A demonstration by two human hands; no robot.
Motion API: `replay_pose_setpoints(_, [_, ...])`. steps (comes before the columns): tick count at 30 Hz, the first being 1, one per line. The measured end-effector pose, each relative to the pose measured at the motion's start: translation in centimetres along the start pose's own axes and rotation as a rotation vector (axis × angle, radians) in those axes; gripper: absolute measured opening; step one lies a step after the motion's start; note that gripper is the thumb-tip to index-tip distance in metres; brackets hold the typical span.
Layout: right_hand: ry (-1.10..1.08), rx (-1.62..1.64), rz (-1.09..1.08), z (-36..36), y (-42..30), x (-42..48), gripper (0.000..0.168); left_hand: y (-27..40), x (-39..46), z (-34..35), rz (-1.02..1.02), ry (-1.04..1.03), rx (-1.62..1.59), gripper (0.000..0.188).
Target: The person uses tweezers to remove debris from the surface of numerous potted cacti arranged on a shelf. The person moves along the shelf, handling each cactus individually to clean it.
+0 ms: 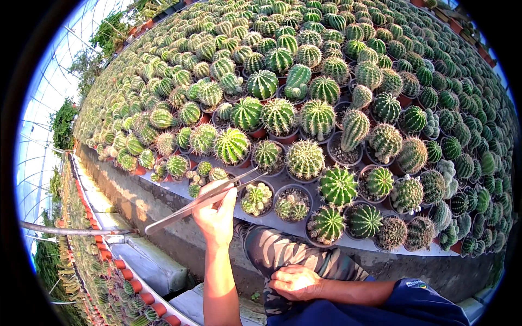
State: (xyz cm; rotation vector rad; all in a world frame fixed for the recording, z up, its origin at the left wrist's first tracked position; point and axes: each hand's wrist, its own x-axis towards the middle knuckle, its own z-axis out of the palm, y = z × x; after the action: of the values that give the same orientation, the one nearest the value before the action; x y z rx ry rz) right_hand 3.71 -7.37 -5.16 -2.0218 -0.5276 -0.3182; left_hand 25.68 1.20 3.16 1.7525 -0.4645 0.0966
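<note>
My left hand (216, 216) grips a pair of long metal tweezers (195, 205) between thumb and fingers. The tips point right and stand slightly apart, with nothing between them. In the picture they lie between a potted round cactus (267, 157) and a clustered cactus (256, 198) at the bench's front edge. Beside that cluster sits another small clustered cactus (292, 204) in a round pot. My right hand (295, 282) rests on my camouflage trouser leg (293, 248), its fingers curled in. No object shows in it.
Spiny potted cacti (285, 81) crowd the pale bench (363, 243), right up to its front edge. A concrete wall (163, 203) runs below. Pale stone blocks (149, 261) and another row of potted plants (122, 273) lie to the left. A metal pipe (73, 230) juts in there.
</note>
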Motion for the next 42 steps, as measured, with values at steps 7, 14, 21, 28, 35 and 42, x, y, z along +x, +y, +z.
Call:
replay_pose_setpoints(7, [0.042, -0.004, -0.014, 0.2, 0.0, -0.3, 0.013, 3.1, -1.1, 0.5, 0.001, -0.172, 0.023, 0.030])
replay_pose_setpoints(14, [0.050, -0.006, -0.031, 0.3, 0.1, -0.5, 0.013, 3.6, 0.8, 2.4, 0.190, -0.403, 0.256, 0.032])
replay_pose_setpoints(21, [0.065, 0.042, -0.038, -0.2, 0.3, -0.3, 0.014, 3.2, 2.4, 4.1, 0.135, -0.537, 0.317, 0.029])
replay_pose_setpoints(28, [0.089, 0.071, -0.032, -0.4, 0.5, -0.1, 0.013, 1.4, 4.4, 5.2, 0.117, -0.548, 0.304, 0.021])
replay_pose_setpoints(35, [0.091, 0.079, -0.058, -0.9, 0.9, 0.1, 0.012, 1.1, 4.6, 6.0, 0.211, -0.473, 0.308, 0.018])
replay_pose_setpoints(42, [0.070, 0.078, -0.058, -0.7, 0.9, -0.3, 0.012, 0.6, 3.7, 5.6, 0.239, -0.483, 0.333, 0.021])
